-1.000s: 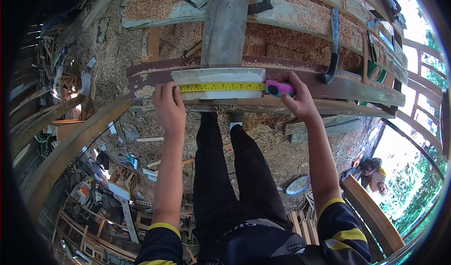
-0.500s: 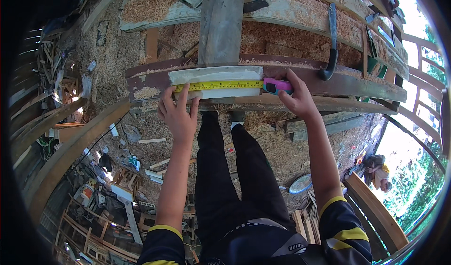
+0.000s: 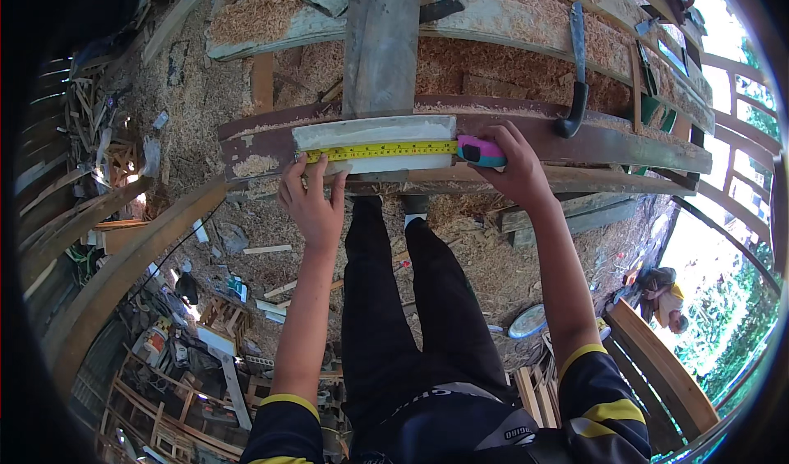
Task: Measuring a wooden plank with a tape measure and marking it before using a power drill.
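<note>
A yellow measuring blade [image 3: 382,149] stretches lengthwise across a short whitish board [image 3: 370,129], which lies on a long brown wooden beam [image 3: 526,145]. My right hand [image 3: 521,168] is closed around the pink and teal tape measure [image 3: 483,152] just past the board's right end. At the left end, my left hand [image 3: 315,201] has its fingers spread. Their tips touch the board's near left corner beside the blade's end, and the hook itself is hidden.
Beyond the beam, a wide grey plank [image 3: 380,45] runs away from me across shavings. A black-handled blade tool [image 3: 578,78] rests at right; a saw handle [image 3: 444,2] pokes out behind the plank. A person [image 3: 664,300] is at far right, low in view.
My right hand has tilted the tape measure case, and more of its teal side shows. My left fingertips have drawn back slightly toward the board's near edge. The board stays put on the beam.
</note>
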Motion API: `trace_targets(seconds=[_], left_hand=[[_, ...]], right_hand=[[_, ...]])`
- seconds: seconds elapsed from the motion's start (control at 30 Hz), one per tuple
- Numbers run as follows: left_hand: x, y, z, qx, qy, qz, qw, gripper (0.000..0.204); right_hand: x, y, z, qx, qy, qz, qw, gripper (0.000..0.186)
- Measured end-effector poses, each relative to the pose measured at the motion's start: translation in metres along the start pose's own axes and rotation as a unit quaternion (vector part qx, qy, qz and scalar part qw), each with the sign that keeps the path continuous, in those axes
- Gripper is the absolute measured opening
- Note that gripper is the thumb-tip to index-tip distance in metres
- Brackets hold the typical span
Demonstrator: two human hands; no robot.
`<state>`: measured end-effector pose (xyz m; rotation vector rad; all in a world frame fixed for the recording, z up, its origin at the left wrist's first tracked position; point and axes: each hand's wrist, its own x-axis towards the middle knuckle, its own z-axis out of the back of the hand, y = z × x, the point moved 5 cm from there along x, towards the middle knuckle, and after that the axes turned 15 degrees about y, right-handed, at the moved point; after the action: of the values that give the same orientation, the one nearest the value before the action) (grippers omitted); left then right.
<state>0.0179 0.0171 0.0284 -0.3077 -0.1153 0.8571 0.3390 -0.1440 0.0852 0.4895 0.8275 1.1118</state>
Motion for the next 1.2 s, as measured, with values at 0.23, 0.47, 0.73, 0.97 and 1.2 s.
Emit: trace_targets(seconds=[0.23, 0.47, 0.73, 0.97, 1.2], left_hand=[[0.0, -0.001, 0.001, 0.002, 0.011, 0.01, 1.0, 0.042], [0.001, -0.001, 0.003, -0.033, 0.01, 0.008, 0.999, 0.045], [0.003, -0.006, 0.007, -0.056, 0.005, -0.001, 0.998, 0.047], [0.005, -0.012, 0.014, -0.059, 0.011, 0.001, 0.998, 0.046], [0.006, -0.016, 0.018, -0.06, 0.007, -0.002, 0.998, 0.045]], right_hand=[[0.001, 0.004, 0.005, -0.012, -0.009, 0.015, 1.0, 0.046], [0.007, 0.0, 0.004, -0.012, -0.003, -0.003, 1.0, 0.05], [0.004, 0.0, 0.007, -0.018, 0.006, 0.006, 1.0, 0.052], [0.004, 0.0, 0.005, -0.025, 0.009, 0.0, 1.0, 0.057], [0.005, -0.002, 0.003, -0.037, 0.021, -0.009, 0.999, 0.058]])
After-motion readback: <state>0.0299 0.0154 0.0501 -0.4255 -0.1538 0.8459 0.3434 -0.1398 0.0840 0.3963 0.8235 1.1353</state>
